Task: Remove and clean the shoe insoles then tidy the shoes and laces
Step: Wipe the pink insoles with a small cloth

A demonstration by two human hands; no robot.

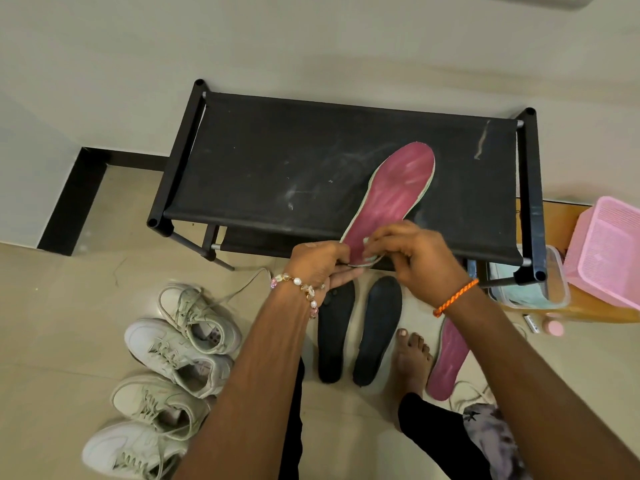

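Note:
A pink insole (394, 192) is held up over the black shoe rack (277, 161), toe pointing away. My left hand (320, 263) holds its heel end from below and the left. My right hand (415, 258) pinches the heel edge from the right, perhaps with a small pale thing between the fingers. On the floor lie two black insoles (336, 337) (379, 330) side by side, and a second pink insole (448, 362) partly under my right arm. Several white sneakers (173, 355) with loose laces stand in a row at the left.
A clear plastic box with a pale cloth (530, 292) and a pink basket (606, 247) sit on a wooden board at the right. A small pink bottle (554, 327) lies near them. My bare foot (412, 355) stands between the insoles.

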